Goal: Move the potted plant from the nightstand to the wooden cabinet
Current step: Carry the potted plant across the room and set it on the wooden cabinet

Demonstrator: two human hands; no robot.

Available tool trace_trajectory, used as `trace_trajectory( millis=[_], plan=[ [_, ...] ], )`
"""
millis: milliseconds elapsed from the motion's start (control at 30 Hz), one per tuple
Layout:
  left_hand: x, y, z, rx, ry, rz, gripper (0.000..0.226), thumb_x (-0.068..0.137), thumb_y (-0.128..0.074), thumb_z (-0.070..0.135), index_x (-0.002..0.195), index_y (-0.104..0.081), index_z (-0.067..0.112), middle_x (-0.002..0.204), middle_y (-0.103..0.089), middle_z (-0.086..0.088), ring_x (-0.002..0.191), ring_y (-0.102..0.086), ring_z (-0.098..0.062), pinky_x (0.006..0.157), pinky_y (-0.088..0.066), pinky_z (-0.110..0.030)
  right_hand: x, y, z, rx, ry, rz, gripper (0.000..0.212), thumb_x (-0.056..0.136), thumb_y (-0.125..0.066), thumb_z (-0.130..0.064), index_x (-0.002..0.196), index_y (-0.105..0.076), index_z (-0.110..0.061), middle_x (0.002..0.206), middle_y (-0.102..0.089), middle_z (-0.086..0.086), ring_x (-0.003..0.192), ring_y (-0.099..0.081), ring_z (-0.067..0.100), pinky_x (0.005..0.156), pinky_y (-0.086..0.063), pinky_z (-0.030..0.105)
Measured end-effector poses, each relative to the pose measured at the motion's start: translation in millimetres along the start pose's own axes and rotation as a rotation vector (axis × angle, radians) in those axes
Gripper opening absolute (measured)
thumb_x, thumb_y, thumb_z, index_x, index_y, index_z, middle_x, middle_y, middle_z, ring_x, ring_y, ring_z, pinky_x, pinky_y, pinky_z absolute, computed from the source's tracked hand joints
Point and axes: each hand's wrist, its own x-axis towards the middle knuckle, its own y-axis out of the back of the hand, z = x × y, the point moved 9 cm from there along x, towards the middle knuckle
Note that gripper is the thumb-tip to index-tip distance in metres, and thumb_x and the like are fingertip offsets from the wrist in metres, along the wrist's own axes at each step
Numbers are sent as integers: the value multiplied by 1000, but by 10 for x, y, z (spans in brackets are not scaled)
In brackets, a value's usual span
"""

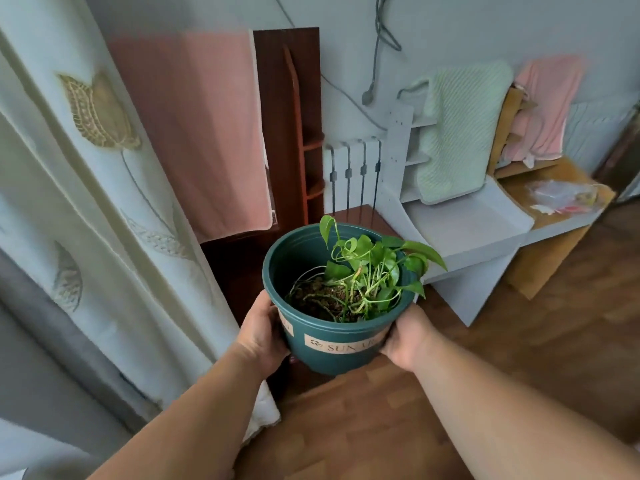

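The potted plant (pixel 332 348) is a dark green plastic pot with a beige label band, brown soil and a small leafy green vine. I hold it in the air at the middle of the view. My left hand (pixel 259 336) grips its left side and my right hand (pixel 407 336) grips its right side. Just beyond and below the pot lies the dark reddish-brown top of a wooden cabinet (pixel 235 258), with a tall dark wood panel rising behind it.
A pale embroidered curtain (pixel 86 202) hangs close on the left. A pink towel (pixel 194 126) drapes over the dark panel. A white radiator (pixel 353 174) stands behind, a white shelf unit (pixel 467 230) with a green cloth to the right, wooden floor (pixel 485 393) below.
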Motion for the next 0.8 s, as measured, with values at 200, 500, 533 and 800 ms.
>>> trace_trajectory(
  millis=[200, 500, 533, 800],
  plan=[
    [1004, -450, 107, -47, 68, -72, 72, 101, -56, 76, 144, -78, 22, 147, -78, -17, 135, -74, -42, 123, -48, -69, 779, 28, -495, 62, 23, 47, 48, 115, -53, -51, 126, -86, -19, 119, -90, 10, 108, -87, 33, 99, -67, 49],
    [2850, -864, 55, -83, 190, 131, 70, 98, -59, 78, 116, -92, 19, 128, -86, -21, 115, -83, -45, 112, -59, -66, 2507, -45, -1259, 41, -19, 77, 45, 117, -51, -43, 131, -85, -16, 125, -88, 15, 121, -80, 37, 116, -58, 60],
    [3027, -907, 70, -81, 186, 158, 65, 101, -58, 74, 108, -94, 21, 124, -88, -19, 109, -86, -41, 107, -63, -62, 2681, -54, -1342, 30, -33, 73, 46, 118, -50, -44, 132, -84, -17, 126, -88, 15, 122, -79, 38, 116, -58, 60],
    [4080, -1191, 31, -56, 299, 249, 72, 99, -56, 80, 124, -86, 21, 119, -90, -12, 103, -88, -31, 78, -70, -40, 3850, -69, -1680, 44, -169, 33, 57, 115, -46, -58, 139, -82, -20, 135, -85, 13, 128, -77, 36, 120, -56, 57]
  ],
)
